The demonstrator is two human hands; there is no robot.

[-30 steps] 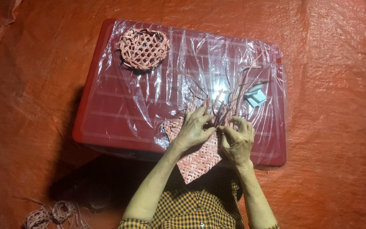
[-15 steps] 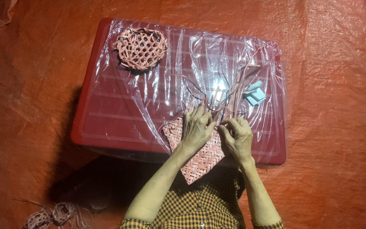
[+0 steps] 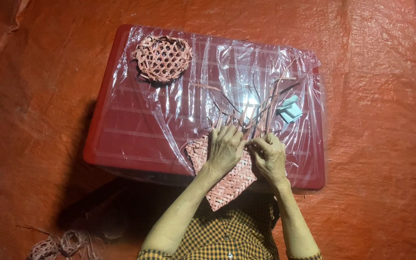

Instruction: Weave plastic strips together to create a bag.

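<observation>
Red plastic counter (image 3: 121, 139) being covered by crinkled clear plastic sheet (image 3: 203, 72), glare being thrown off near middle. Small round open-weave basket (image 3: 162, 58) being kept at counter's far left corner, on top of sheet. Pale blue folded piece (image 3: 290, 109) being kept toward counter's right side. Orange tarpaulin (image 3: 386, 144) being spread over floor all around counter. Tangle of loose pale strips (image 3: 61, 243) lying on tarpaulin at lower left, well apart from counter.
</observation>
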